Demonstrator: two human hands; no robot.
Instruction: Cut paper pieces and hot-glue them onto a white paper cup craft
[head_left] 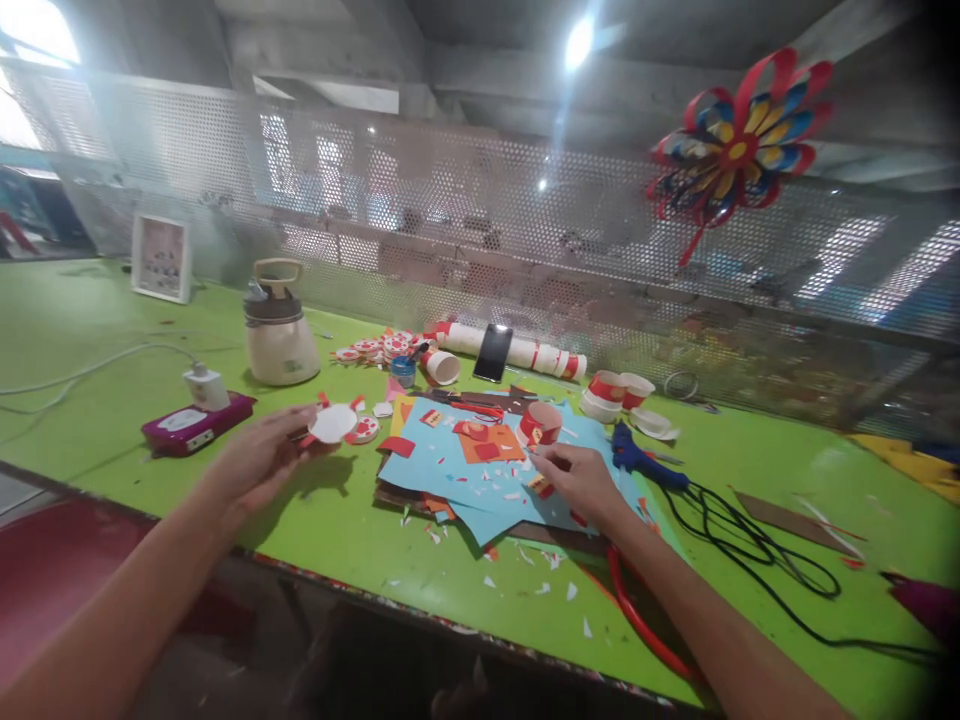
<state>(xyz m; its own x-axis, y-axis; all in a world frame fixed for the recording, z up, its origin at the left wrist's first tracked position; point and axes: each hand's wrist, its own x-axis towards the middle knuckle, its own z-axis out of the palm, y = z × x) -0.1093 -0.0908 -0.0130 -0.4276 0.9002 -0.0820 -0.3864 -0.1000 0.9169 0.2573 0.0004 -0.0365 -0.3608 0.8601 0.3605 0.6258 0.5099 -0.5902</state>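
My left hand (259,455) grips a round white paper disc (333,423) with small red tabs round its edge, raised above the green table. Beyond the disc lies a red-and-white patterned paper disc (365,430). On the right, the thumb and fingers of my right hand (581,482) are pressed together over blue paper sheets (442,480); what they pinch, if anything, is too small to make out. Just past those fingertips is a red cut paper cup (541,420). An orange paper piece (506,440) and red-handled scissors (480,410) lie among paper scraps.
A blue glue gun (645,462) with a looping black cord lies right of my right hand. A large bottle (281,340), a purple power strip (196,422), a phone (493,352), stacked paper cups (555,358) and a pile of patterned discs (390,345) stand around the table.
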